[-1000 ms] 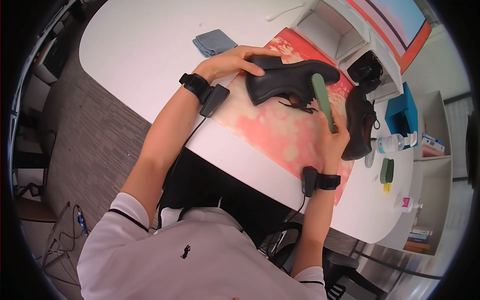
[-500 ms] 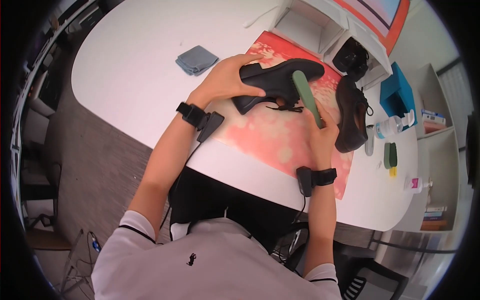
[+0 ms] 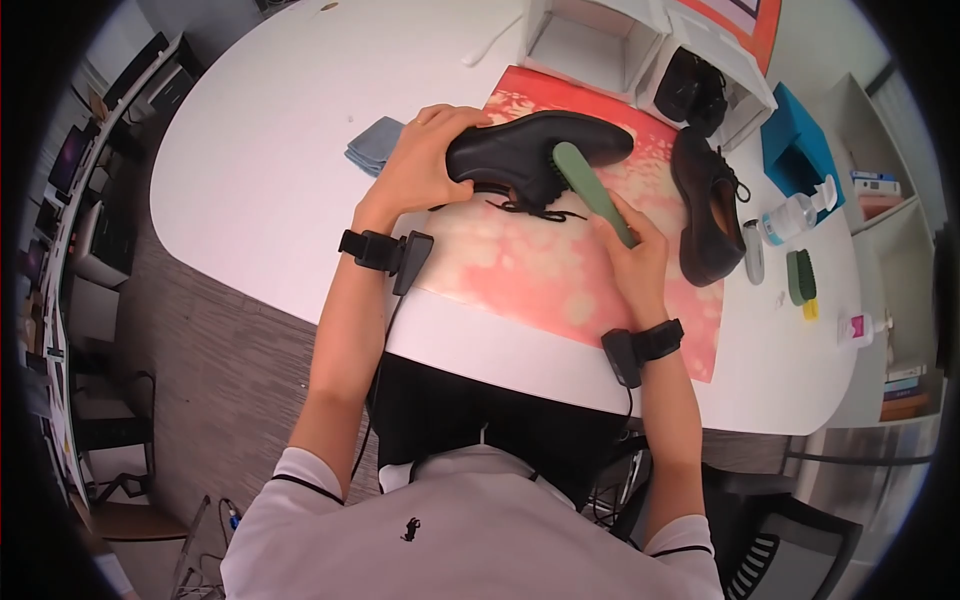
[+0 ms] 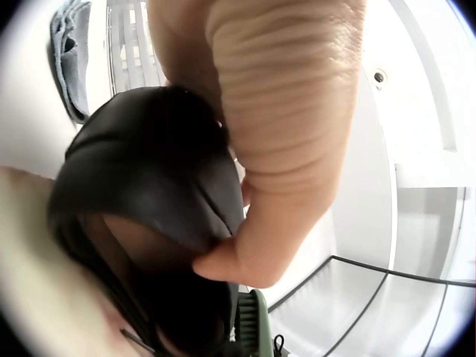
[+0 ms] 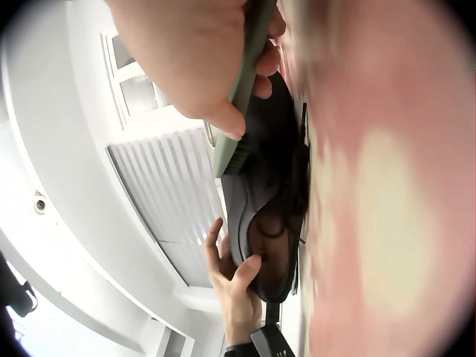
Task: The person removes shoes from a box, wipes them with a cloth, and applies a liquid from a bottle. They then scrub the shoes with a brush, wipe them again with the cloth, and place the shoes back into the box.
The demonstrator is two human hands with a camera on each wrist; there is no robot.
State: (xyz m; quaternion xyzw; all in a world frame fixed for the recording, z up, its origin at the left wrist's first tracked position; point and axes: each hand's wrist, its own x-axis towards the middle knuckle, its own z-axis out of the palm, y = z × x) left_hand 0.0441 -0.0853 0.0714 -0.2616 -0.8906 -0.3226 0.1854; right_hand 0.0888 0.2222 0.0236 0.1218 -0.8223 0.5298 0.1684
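Observation:
A black lace-up shoe (image 3: 500,145) lies tilted on its side over the red and cream mat (image 3: 480,255), toe to the right and laces toward the person. My left hand (image 3: 422,160) grips its heel end, the thumb hooked at the shoe's opening, as the left wrist view shows. In my right hand (image 3: 637,258) is a green-backed shoe brush (image 3: 592,192), held by its handle. Its dark bristles (image 5: 236,158) meet the upper around the middle of the shoe. A second black shoe (image 3: 708,205) sits on the mat's right side.
Left of the mat lies a folded blue-grey cloth (image 3: 373,145). White cubbies (image 3: 590,50) stand at the back, one with black shoes (image 3: 690,90). To the right are a teal box (image 3: 790,135), a pump bottle (image 3: 795,215), another green brush (image 3: 800,277) and a smaller bottle (image 3: 857,330).
The shoe has rolled on its side, its opening turned more toward the person. My left hand has shifted its hold around the heel. The brush stays against the shoe; the head view has swung.

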